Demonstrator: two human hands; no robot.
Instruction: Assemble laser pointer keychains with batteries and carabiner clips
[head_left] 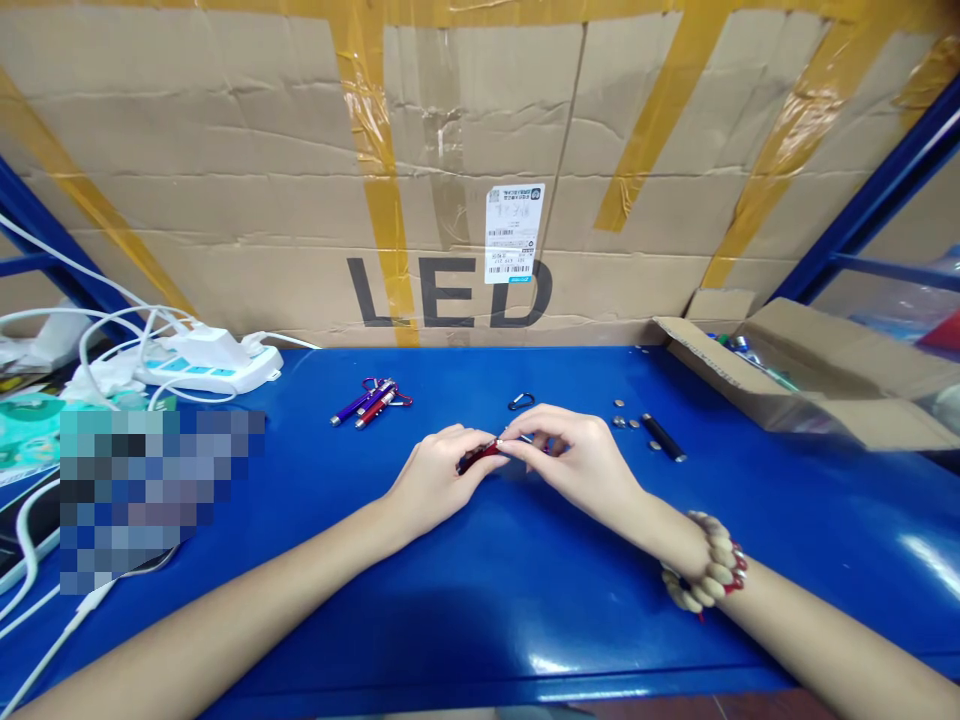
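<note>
My left hand is closed around a small red flashlight tube, much of it hidden by the fingers. At the tube's right end, the thumb and fingertips of my right hand pinch it. Small parts under the right fingers are mostly covered. Just beyond the hands lies a black carabiner clip. Several silver button cells are scattered right of my right hand, beside a black tube. Farther left, purple and red mini flashlights with carabiner clips lie together in a pile.
An open cardboard box with small items inside stands at the right. A white power strip with tangled cables sits at the left, near a blurred-out patch. A large carton marked LED forms the back of the blue table.
</note>
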